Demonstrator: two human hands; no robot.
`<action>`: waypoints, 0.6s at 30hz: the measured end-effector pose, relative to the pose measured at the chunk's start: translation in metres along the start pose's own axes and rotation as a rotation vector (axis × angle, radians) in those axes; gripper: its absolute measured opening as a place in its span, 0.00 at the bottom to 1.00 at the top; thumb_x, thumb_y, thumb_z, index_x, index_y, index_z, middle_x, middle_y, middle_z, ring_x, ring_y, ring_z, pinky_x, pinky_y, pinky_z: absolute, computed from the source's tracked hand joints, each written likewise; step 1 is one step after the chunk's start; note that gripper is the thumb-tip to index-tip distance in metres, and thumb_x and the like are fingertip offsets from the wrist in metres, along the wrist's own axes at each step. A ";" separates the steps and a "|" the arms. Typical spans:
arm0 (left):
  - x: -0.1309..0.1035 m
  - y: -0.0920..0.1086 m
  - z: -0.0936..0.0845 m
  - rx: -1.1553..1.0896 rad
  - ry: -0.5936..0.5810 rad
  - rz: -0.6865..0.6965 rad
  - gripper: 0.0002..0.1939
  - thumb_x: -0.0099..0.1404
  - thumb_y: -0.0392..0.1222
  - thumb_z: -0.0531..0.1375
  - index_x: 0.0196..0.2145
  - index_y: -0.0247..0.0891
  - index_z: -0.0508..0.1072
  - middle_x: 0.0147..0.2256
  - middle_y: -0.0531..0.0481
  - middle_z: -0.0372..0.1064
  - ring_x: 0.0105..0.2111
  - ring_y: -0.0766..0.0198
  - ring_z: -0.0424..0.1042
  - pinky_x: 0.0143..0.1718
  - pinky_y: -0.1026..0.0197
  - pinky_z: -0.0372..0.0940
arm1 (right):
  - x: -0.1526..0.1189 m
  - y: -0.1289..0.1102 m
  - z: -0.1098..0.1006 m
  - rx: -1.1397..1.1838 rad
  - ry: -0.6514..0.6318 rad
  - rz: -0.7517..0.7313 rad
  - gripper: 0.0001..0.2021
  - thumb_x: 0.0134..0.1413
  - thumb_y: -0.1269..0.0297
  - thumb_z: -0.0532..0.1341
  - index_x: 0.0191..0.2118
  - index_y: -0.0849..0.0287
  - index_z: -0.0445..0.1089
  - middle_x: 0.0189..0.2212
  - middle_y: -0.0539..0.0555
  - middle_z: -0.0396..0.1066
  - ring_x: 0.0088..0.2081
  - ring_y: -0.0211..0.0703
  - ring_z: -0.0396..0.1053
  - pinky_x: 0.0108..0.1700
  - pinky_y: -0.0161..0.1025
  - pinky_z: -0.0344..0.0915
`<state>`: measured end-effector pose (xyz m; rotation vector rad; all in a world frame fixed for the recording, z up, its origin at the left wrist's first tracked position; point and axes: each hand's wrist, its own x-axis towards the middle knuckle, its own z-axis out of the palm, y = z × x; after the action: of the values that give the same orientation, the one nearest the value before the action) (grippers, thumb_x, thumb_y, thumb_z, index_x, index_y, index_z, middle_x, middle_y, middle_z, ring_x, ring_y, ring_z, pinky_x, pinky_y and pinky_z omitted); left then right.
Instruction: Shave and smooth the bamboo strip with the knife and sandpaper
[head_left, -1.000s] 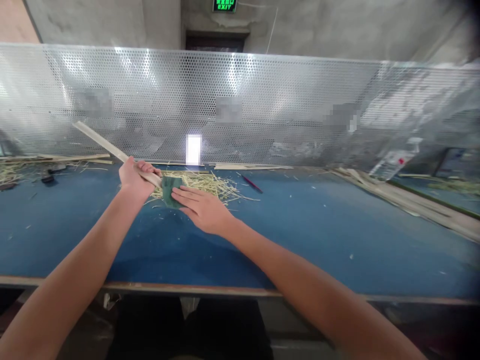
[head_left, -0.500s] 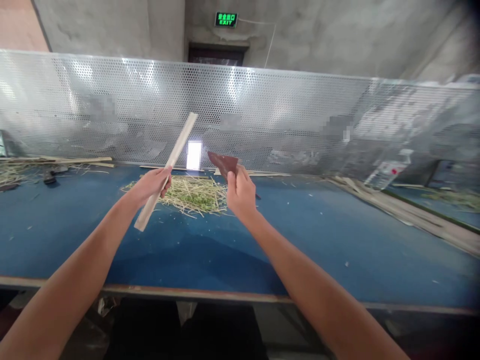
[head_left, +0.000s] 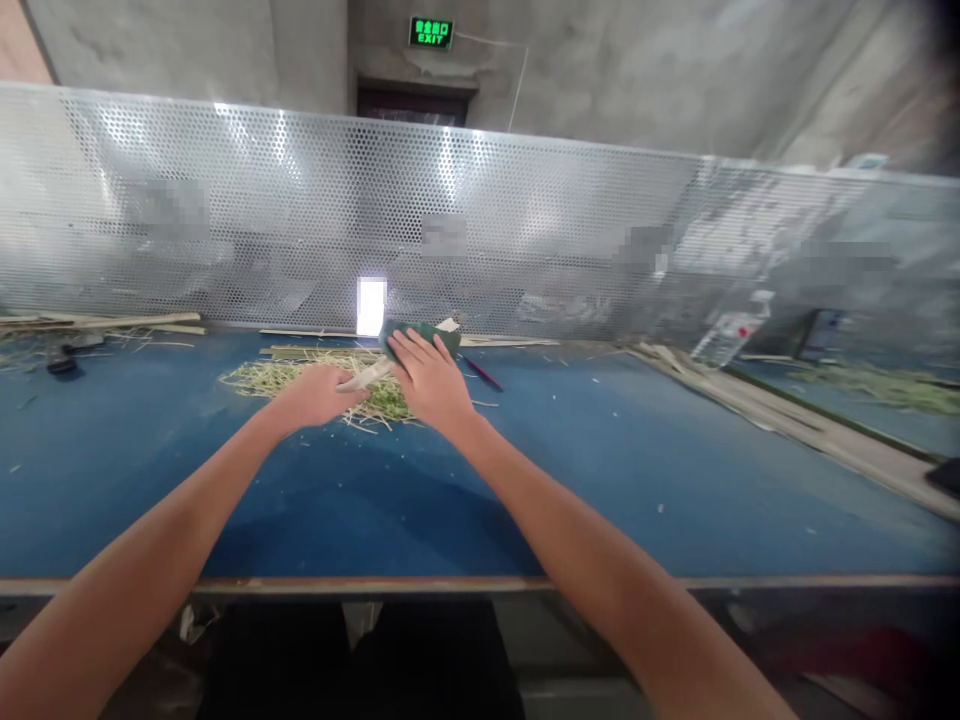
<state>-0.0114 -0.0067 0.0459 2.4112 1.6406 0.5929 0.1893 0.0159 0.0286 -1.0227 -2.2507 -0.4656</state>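
My left hand (head_left: 319, 395) grips a pale flat strip (head_left: 367, 376) near its end, over the pile of thin shavings (head_left: 262, 378). The strip runs up and right toward my right hand (head_left: 431, 375), whose fingers lie over a dark green sheet (head_left: 442, 338) that covers part of the strip. A small pale end shows beyond the sheet. Beneath both hands are the shavings, greener near the right hand. A thin dark red stick (head_left: 482, 373) lies on the blue table (head_left: 465, 520) just right of my right hand.
A perforated metal screen (head_left: 300, 220) stands along the back. Long strips (head_left: 795, 420) and a clear bottle (head_left: 731, 330) are at the right. At the far left lie more strips (head_left: 112, 322) and a black object (head_left: 64, 357).
My left hand has swung the strip lower, pointing right. My right hand has moved down and left onto it; the sheet now shows its green side instead of brown. The view shifted slightly.
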 end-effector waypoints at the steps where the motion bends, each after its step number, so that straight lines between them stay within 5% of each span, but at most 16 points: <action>1: 0.001 0.000 0.002 0.013 0.004 -0.001 0.21 0.62 0.56 0.53 0.21 0.38 0.65 0.18 0.50 0.62 0.17 0.67 0.58 0.20 0.60 0.48 | -0.001 -0.002 0.001 0.026 -0.009 0.020 0.25 0.70 0.58 0.41 0.65 0.60 0.57 0.64 0.55 0.57 0.66 0.48 0.49 0.67 0.55 0.44; 5: 0.001 -0.001 0.005 0.118 0.056 -0.004 0.20 0.62 0.52 0.52 0.19 0.38 0.66 0.18 0.49 0.63 0.19 0.66 0.58 0.22 0.60 0.49 | 0.000 -0.007 0.003 0.159 -0.187 -0.183 0.25 0.70 0.57 0.40 0.67 0.58 0.53 0.66 0.52 0.53 0.67 0.44 0.45 0.68 0.50 0.43; 10: -0.002 -0.002 0.004 0.098 0.016 -0.096 0.25 0.62 0.61 0.51 0.23 0.38 0.71 0.18 0.49 0.64 0.16 0.67 0.57 0.20 0.60 0.47 | 0.001 0.012 0.006 0.092 -0.034 0.211 0.27 0.69 0.58 0.38 0.67 0.65 0.53 0.67 0.58 0.50 0.68 0.50 0.44 0.68 0.55 0.44; 15: -0.004 -0.004 0.003 0.238 0.136 -0.037 0.21 0.63 0.57 0.52 0.23 0.39 0.71 0.19 0.47 0.65 0.18 0.65 0.58 0.22 0.61 0.49 | -0.005 0.025 0.009 0.164 -0.180 -0.151 0.25 0.70 0.59 0.40 0.68 0.57 0.51 0.67 0.49 0.50 0.68 0.42 0.44 0.69 0.47 0.43; 18: -0.003 -0.012 -0.002 0.261 0.117 -0.047 0.22 0.63 0.59 0.51 0.27 0.40 0.73 0.22 0.46 0.67 0.19 0.63 0.61 0.23 0.62 0.51 | -0.004 0.030 0.012 0.078 0.007 0.102 0.26 0.69 0.61 0.40 0.68 0.61 0.50 0.67 0.55 0.50 0.68 0.47 0.43 0.68 0.53 0.44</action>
<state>-0.0232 -0.0052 0.0429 2.5500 1.9258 0.5519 0.2093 0.0394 0.0185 -1.0877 -2.1809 -0.3347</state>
